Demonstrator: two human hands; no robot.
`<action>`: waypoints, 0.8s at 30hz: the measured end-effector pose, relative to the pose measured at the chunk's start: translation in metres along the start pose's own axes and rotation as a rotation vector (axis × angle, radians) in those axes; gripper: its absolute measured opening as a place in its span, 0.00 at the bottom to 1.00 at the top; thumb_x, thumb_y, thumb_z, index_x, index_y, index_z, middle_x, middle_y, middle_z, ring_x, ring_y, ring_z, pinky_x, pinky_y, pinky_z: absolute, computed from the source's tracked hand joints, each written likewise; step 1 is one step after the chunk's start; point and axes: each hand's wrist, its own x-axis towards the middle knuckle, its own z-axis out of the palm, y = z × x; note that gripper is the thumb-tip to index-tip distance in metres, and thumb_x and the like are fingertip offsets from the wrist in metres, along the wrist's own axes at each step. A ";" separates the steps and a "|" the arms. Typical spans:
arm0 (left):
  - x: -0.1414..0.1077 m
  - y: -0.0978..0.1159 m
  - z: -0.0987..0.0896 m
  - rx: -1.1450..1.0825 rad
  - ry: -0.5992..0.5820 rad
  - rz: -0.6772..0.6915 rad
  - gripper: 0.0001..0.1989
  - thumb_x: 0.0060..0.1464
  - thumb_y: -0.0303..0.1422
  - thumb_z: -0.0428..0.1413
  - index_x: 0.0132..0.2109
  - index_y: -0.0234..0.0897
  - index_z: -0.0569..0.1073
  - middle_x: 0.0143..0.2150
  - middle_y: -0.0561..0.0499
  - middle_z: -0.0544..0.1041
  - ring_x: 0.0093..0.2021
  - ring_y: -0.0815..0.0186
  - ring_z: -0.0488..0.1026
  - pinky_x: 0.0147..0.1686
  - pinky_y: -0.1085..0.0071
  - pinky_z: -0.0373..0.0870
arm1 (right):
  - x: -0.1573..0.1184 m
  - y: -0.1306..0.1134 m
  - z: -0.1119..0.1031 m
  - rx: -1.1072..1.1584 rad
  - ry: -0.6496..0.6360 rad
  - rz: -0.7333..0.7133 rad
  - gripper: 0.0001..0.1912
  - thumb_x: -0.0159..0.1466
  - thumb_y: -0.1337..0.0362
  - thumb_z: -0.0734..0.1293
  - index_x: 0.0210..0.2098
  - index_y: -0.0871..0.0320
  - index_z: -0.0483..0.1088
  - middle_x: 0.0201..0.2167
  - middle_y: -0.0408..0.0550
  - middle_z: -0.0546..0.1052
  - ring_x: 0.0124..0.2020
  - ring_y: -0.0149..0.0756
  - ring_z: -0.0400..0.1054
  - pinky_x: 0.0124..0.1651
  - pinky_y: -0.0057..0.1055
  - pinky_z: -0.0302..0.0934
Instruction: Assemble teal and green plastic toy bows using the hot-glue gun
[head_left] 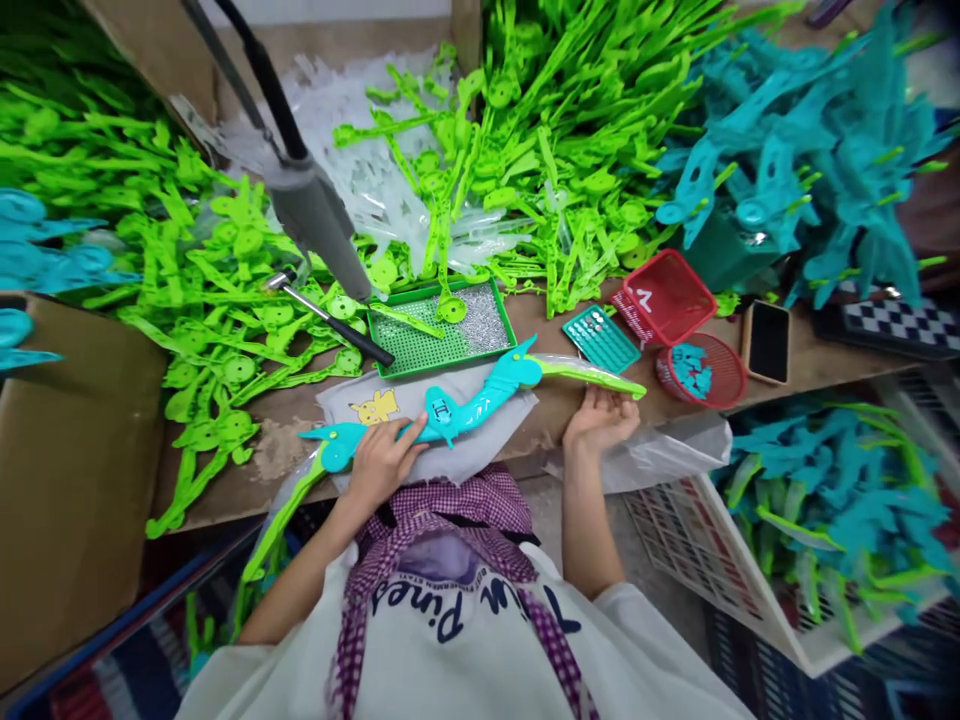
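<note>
A toy bow (469, 408) with a turquoise middle and lime green limbs lies slantwise across a grey cloth (480, 440) at the table's front edge. My left hand (386, 460) is closed over the turquoise body, left of its centre, with the thumb along it. Palm turned up, my right hand (600, 420) has its curled fingers at the underside of the right limb near its tip; the fingertips are partly hidden. Clear plastic strips lie along both limbs. Just beyond the bow, a green tray (420, 362) holds small silvery pieces, and a screwdriver-like tool with a black handle (360, 338) rests over its edge.
Green parts (240, 240) are heaped at the left and back, turquoise parts (787, 130) at the back right. A grey hanging tool (315, 215) comes down ahead. Red baskets (667, 295) and a phone (766, 343) stand right. A white crate (720, 570) sits below; a carton (75, 480) is left.
</note>
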 end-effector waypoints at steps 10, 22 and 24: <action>-0.024 -0.019 -0.014 0.015 0.123 0.038 0.20 0.66 0.37 0.54 0.62 0.39 0.72 0.47 0.41 0.80 0.46 0.56 0.77 0.44 0.62 0.72 | -0.017 -0.033 -0.033 -0.653 0.351 -0.133 0.09 0.55 0.60 0.56 0.35 0.51 0.54 0.35 0.44 0.64 0.35 0.35 0.68 0.41 0.35 0.66; -0.027 -0.019 -0.009 0.051 -0.016 0.017 0.20 0.65 0.37 0.56 0.62 0.39 0.72 0.49 0.42 0.79 0.47 0.56 0.76 0.45 0.61 0.72 | -0.167 -0.063 0.187 -0.615 -1.232 -0.300 0.11 0.70 0.58 0.61 0.48 0.55 0.70 0.43 0.48 0.77 0.44 0.36 0.71 0.49 0.36 0.66; -0.026 -0.016 -0.011 0.048 -0.044 -0.002 0.20 0.64 0.37 0.57 0.62 0.39 0.72 0.48 0.42 0.78 0.46 0.56 0.76 0.45 0.62 0.72 | -0.190 -0.046 0.210 -0.811 -1.410 -0.327 0.13 0.71 0.62 0.59 0.50 0.57 0.71 0.47 0.52 0.78 0.49 0.40 0.70 0.54 0.39 0.64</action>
